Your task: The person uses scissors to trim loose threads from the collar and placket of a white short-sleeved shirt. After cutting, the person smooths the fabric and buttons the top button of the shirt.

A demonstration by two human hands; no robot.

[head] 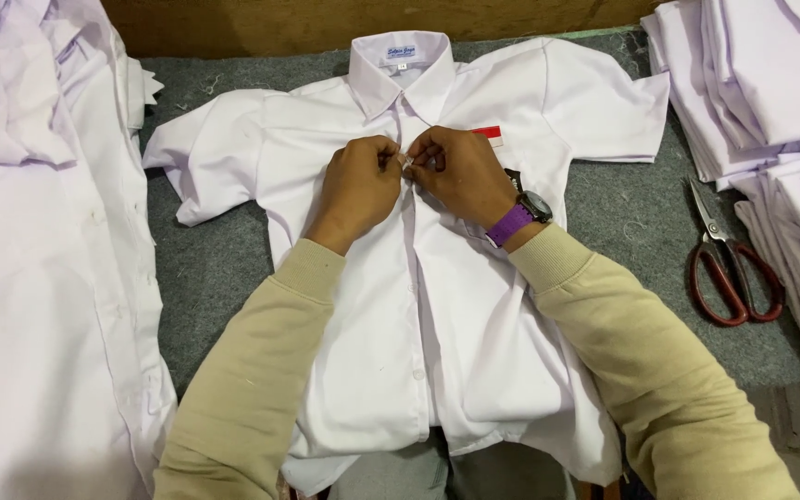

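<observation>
White short-sleeved shirt (400, 306) lay flat, front up, on the grey felt table (206, 278), well left of the red-handled scissors (731, 268). It looked light, soft and limp, best pinched at the placket. Left hand (360, 181) and right hand (460, 171) met below the collar (400, 69), fingers (418, 159) pinched narrowly on the placket.

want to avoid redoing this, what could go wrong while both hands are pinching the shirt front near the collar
The left hand and right hand pinch the white shirt at its placket, so a tug might skew the spread sleeves. The beige cuffs rest on the fabric and may crease it. The red-handled scissors lie open-side near the right elbow; a sweep could knock them.
</observation>
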